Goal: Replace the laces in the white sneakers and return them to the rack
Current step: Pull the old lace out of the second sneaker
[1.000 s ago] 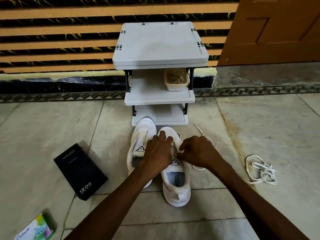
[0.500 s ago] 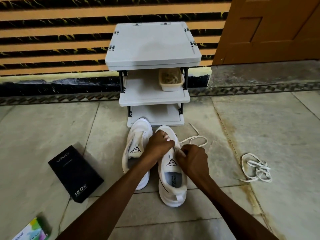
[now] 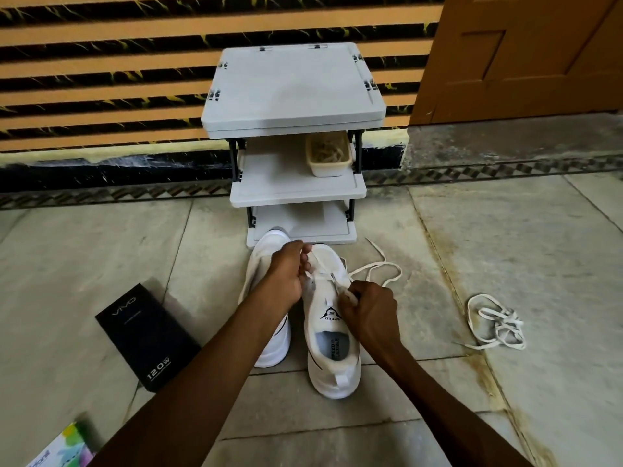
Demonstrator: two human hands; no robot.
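Two white sneakers stand side by side on the floor in front of a grey three-shelf rack (image 3: 296,188). The right sneaker (image 3: 332,342) has a white lace (image 3: 377,269) partly threaded, its loose end looping on the floor to the right. My left hand (image 3: 288,274) pinches the lace near the toe end of the eyelets. My right hand (image 3: 365,310) pinches the lace lower down, beside the tongue. The left sneaker (image 3: 269,348) is partly hidden behind my left arm.
A tangled white lace (image 3: 495,326) lies on the floor at the right. A black phone box (image 3: 146,335) lies at the left, a colourful box (image 3: 64,449) at the bottom left. A cream tray (image 3: 328,156) sits on the rack's middle shelf. A wooden door (image 3: 526,55) is at upper right.
My right hand has slid down toward the tongue, pulling lace with it. My left hand has shifted up toward the toe. More lace now loops on the floor at the right.
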